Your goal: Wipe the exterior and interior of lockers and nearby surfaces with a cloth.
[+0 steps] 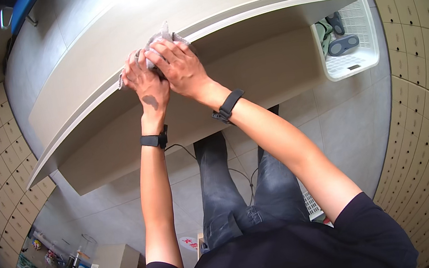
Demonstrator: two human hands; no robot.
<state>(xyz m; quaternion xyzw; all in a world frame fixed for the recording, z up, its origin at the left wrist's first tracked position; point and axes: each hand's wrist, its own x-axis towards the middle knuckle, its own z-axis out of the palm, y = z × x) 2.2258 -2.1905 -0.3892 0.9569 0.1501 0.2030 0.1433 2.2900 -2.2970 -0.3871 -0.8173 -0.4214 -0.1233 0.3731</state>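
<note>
A crumpled grey cloth (158,42) lies bunched at the pale edge of a long beige board or bench top (92,107), under both of my hands. My left hand (147,79) presses on the cloth's left part, its fingers curled over the edge; a dark patch shows on the back of this hand. Directly beside it, touching, my right hand (180,65) grips the cloth's bunched middle. The cloth sticks out past the fingertips, and a corner hangs at the left. Each wrist wears a black strap. The palms are hidden.
White plastic baskets (369,33) holding green and dark slippers (343,45) stand at the bench's right end. Walls of small beige lockers (409,6) rise on both sides. A thin black cable (246,175) hangs near my legs. A cabinet (117,265) and a blue-framed notice are at the lower left.
</note>
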